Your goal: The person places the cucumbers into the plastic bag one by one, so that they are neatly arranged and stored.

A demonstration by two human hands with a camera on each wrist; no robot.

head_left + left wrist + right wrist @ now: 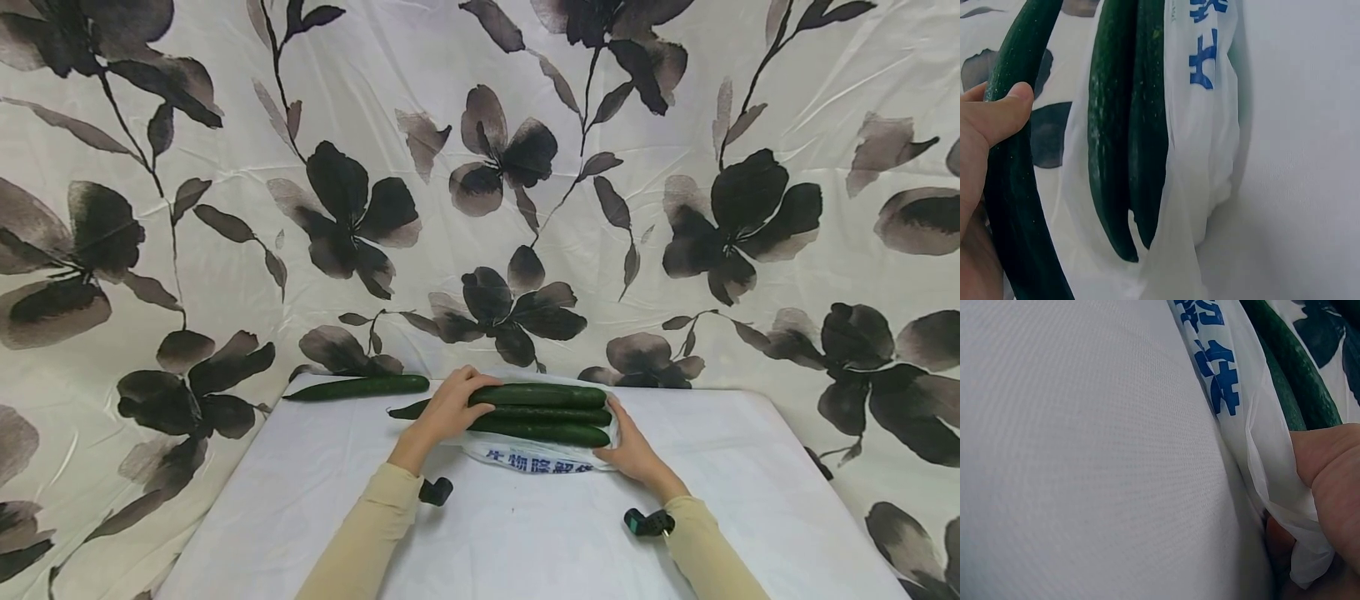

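My left hand [450,408] grips a long dark green cucumber [1019,187], its thumb lying across the skin in the left wrist view. Two more cucumbers [1113,137] lie side by side in a white plastic bag [1204,144] with blue printed characters. In the head view the held cucumber [536,395] is at the far side of these two. At the bag's right end, my right hand [633,450] pinches the plastic [1269,450] beside the cucumber ends. The thumb is on the inner side, and a fingertip shows below the film in the right wrist view.
Another cucumber [360,387] lies alone at the table's back left edge. A white cloth covers the table [525,533]. Behind it hangs a pale flowered curtain [600,250]. Small black wrist cameras [648,522] sit beneath both wrists.
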